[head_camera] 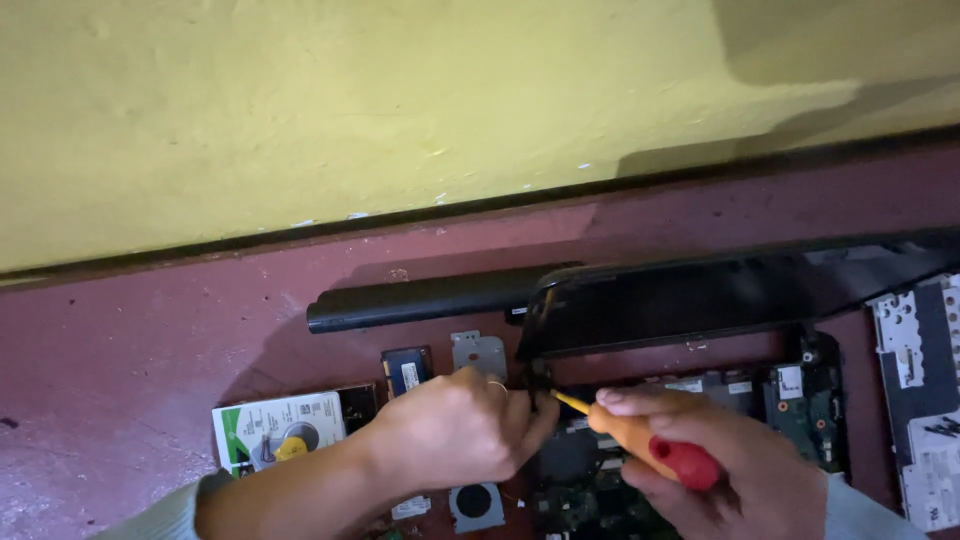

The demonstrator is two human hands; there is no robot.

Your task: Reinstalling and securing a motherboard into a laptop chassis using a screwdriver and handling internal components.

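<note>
Laptop chassis, stripped to its circuit boards, lies on the dark red floor by the yellow wall, its black screen bezel tilted up just beyond the fingertips. From the one head view, the left hand is closed, its fingers pinching at the black hinge corner, a ring on one finger. The right hand grips a screwdriver with an orange and red handle, thumb lying along it, its yellow shaft angled so the tip meets the hinge right at the left fingertips. To my eye, good work here means keeping the tip seated and the hinge steadied, since tip and fingers sit very close. Beyond the left knuckles lie a memory module and a small metal bracket; farther still, a long black battery. Beside the left wrist rests a hard drive; under the forearm, a small fan. The raised bezel crowds the hinge from above.
</note>
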